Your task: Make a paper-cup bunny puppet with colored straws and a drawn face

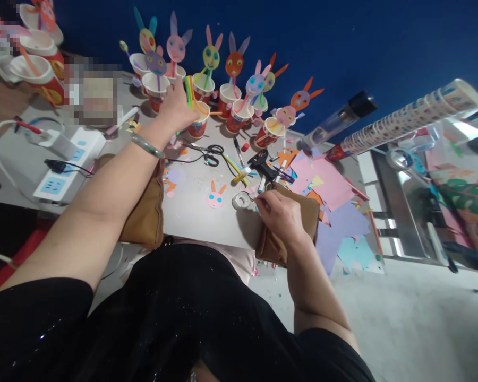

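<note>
My left hand [178, 109] reaches among the paper cups at the back, thumb and fingers apart. Right beside it is a red-and-white paper cup [199, 121] with yellow and green strips [189, 91] standing up in it; whether the fingertips touch the strips I cannot tell. Low over a brown cushion [313, 212], my right hand [279, 213] has its fingers curled together; what they may pinch is hidden. Near its fingertips lies a roll of white tape [241, 200]. A pink paper rabbit face [215, 198] with orange ears lies flat on the table.
Several cups with paper rabbits [235, 64] line the blue wall. Scissors [211, 154], markers and a black glue gun [264, 164] lie mid-table. Coloured paper [324, 183] and a leaning stack of cups [406, 122] are at right. A power strip [69, 162] stands at left.
</note>
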Demonstrator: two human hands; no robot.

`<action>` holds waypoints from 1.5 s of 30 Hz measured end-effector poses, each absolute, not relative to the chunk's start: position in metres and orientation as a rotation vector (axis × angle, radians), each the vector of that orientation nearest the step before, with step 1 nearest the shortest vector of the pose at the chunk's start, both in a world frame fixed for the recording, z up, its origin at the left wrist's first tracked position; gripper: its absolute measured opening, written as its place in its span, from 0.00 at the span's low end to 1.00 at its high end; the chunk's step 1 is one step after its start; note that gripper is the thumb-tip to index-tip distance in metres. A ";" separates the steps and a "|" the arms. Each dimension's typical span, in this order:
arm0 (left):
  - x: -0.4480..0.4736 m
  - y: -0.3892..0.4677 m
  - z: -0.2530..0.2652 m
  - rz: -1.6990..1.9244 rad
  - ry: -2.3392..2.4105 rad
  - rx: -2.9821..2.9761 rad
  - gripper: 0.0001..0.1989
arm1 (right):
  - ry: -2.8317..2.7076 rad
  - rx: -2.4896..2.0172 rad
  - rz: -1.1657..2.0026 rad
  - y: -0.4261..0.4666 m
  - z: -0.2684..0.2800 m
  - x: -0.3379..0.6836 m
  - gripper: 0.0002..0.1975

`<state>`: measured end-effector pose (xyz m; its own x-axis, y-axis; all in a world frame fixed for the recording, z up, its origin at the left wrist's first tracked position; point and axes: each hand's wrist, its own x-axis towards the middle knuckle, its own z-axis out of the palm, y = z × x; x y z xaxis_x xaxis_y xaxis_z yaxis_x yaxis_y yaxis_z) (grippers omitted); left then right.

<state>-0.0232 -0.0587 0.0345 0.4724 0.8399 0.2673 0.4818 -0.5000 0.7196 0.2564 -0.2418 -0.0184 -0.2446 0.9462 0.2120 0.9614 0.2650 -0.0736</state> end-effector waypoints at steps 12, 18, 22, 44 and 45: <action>0.027 -0.193 0.012 -0.141 0.643 2.957 0.13 | -2.226 -2.164 0.125 -0.082 -0.017 0.255 0.12; 0.027 -0.224 -0.020 -0.252 0.683 3.096 0.19 | -2.272 -2.287 0.251 -0.053 -0.033 0.238 0.21; 0.024 -0.226 -0.028 -0.233 0.641 3.084 0.19 | -2.223 -2.258 0.347 -0.049 -0.041 0.241 0.05; 0.019 -0.228 -0.022 -0.515 0.678 2.892 0.45 | -1.757 -1.656 0.658 -0.266 -0.048 0.210 0.09; 0.019 -0.228 -0.023 -0.518 0.679 2.905 0.45 | -1.834 -1.692 0.594 -0.266 -0.052 0.207 0.09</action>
